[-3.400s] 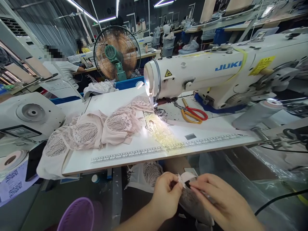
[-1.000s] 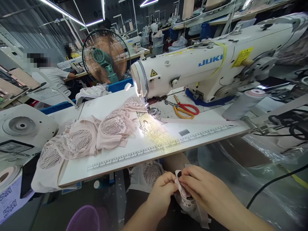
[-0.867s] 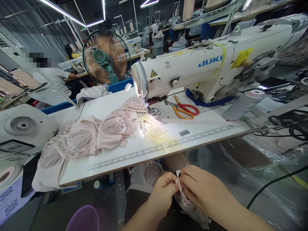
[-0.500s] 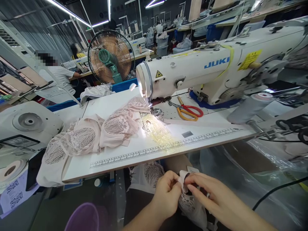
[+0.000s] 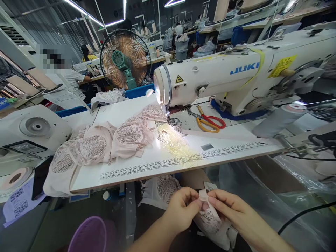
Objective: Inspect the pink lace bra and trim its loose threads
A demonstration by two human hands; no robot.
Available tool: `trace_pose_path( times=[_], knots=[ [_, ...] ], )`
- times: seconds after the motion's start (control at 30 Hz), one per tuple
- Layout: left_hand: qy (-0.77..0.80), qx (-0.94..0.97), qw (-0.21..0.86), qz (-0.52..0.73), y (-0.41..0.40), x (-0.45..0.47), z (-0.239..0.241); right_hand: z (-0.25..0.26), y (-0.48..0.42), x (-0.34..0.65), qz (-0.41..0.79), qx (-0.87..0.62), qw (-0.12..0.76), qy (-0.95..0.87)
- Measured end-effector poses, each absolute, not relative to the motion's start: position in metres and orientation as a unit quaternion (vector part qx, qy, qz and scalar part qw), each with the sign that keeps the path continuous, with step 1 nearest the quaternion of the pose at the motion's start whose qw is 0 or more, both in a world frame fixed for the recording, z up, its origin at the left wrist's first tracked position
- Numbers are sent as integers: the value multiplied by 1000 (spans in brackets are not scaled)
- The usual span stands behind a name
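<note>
A pale pink bra (image 5: pixel 210 224) is in the two hands, below the front edge of the bench (image 5: pixel 233 134). It is soft and thin, with a lacy part full of little holes and a round cup shape that hangs down. The left hand (image 5: pixel 181 211) has its fingers pinched on one side of the top strip, and the right hand (image 5: pixel 233 210) has its fingers pinched on the other side. Another bra (image 5: pixel 166 190) lies just behind the left hand.

On the bench, a row of bras (image 5: pixel 132 136) makes bumpy, wrinkly cups, reaching up to the smooth white sewing machine (image 5: pixel 210 78). Shiny yellow film (image 5: pixel 177 147) lies flat by the needle, and scissors (image 5: pixel 211 123) with red and orange handles lie near.

Half a second ago, the strip was bent over and the right fingers were spread. Now it is straighter and held from both sides. The row of bras has not moved.

A round purple basket (image 5: pixel 88 238) stands low on the left; I can't tell what is in it. Far back, a gray tub (image 5: pixel 181 46) has pale stuff heaped on top.
</note>
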State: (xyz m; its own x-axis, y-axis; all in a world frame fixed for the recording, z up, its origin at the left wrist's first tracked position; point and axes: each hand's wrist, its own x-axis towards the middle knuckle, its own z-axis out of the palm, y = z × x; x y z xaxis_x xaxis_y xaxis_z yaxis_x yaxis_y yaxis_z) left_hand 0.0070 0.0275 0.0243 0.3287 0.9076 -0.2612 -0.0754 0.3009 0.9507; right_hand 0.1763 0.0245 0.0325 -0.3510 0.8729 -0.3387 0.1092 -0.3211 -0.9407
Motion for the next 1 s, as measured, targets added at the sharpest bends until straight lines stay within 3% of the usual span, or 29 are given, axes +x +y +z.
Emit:
trace_pose_path(
  times=[0.2, 0.4, 0.53, 0.83, 1.0],
  knots=[
    [453, 360, 732, 360, 23, 15, 21, 29, 19, 172, 567, -532, 295, -555],
    [481, 308, 737, 362, 24, 20, 20, 29, 17, 183, 240, -479, 308, -786],
    [486, 321, 732, 354, 24, 20, 21, 35, 20, 186, 102, -412, 285, -859],
    [517, 397, 687, 320, 22, 21, 15, 27, 24, 183, 69, -407, 148, -899],
    [530, 476, 638, 293, 22, 18, 16, 31, 27, 178, 27, -400, 129, -907]
  ],
)
